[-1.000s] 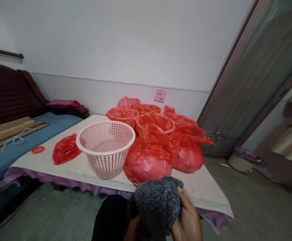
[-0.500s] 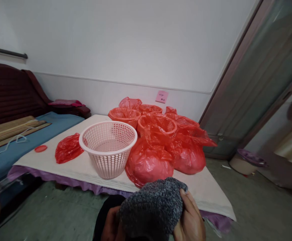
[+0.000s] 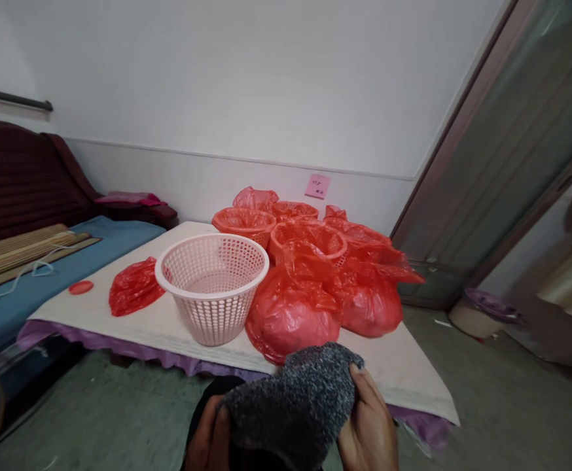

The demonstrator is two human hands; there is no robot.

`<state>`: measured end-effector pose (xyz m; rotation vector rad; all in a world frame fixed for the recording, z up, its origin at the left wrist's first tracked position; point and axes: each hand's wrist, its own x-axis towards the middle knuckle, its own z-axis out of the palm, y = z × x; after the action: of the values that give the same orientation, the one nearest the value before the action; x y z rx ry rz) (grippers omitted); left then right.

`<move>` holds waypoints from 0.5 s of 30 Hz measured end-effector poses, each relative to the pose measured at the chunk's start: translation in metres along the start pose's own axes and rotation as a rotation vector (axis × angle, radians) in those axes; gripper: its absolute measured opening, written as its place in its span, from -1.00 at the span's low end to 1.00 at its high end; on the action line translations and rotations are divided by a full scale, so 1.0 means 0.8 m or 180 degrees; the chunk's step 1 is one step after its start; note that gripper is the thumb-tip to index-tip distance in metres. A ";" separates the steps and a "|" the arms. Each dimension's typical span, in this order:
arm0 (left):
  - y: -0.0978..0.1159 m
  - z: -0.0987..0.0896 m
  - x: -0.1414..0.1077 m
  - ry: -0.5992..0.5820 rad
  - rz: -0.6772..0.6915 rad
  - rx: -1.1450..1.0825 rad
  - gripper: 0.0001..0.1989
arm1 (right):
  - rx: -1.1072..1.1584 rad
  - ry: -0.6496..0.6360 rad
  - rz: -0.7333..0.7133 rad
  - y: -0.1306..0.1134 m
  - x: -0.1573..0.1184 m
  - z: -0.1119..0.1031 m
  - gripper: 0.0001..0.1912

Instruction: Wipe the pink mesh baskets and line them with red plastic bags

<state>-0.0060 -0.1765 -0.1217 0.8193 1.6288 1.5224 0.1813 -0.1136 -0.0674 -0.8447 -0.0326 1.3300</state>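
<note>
Both my hands hold a fuzzy dark grey sock (image 3: 296, 402) low in the view, in front of a low table. My right hand (image 3: 369, 428) grips its right side with the thumb on top. My left hand (image 3: 210, 438) grasps its left end from below, partly hidden by the fabric. Beyond the sock, a pale pink perforated plastic basket (image 3: 212, 284) stands upright and unlined on the cream table cover (image 3: 404, 369). Right of the basket sit two baskets wrapped in red plastic bags (image 3: 290, 311).
Several more red-lined baskets (image 3: 244, 222) crowd the table's far side by the wall. A loose red bag (image 3: 133, 294) and a small red lid (image 3: 80, 286) lie on the left. A blue bed with a bamboo mat (image 3: 21, 248) is left; a bin (image 3: 480, 311) stands by the door.
My left hand has come up under the sock and spread it leftward, so the sock looks wider and flatter. The view shifted slightly.
</note>
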 end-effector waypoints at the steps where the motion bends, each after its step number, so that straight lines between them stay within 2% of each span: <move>1: 0.000 0.000 0.004 -0.0138 -0.0008 -0.0082 -0.56 | -0.0077 -0.0069 -0.0028 0.001 0.001 0.002 -0.62; 4: 0.007 -0.002 0.014 -0.0643 -0.0118 -0.0476 -0.53 | -0.0319 -0.0289 -0.0163 0.004 0.007 0.007 -0.66; 10: 0.029 -0.005 0.016 -0.1406 -0.0089 -0.0824 -0.48 | -0.0514 -0.0299 -0.0265 0.010 0.020 0.012 -0.68; 12: 0.029 -0.007 0.018 -0.1301 -0.0122 -0.0903 -0.52 | -0.0480 -0.0297 -0.0257 0.010 0.019 0.014 -0.67; 15: 0.026 -0.015 0.028 -0.0754 -0.0117 -0.0722 -0.66 | -0.0289 -0.0229 -0.0205 0.008 0.010 0.020 -0.65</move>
<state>-0.0284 -0.1616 -0.1029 0.8060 1.2676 1.4900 0.1704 -0.0981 -0.0632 -0.8650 -0.1764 1.3056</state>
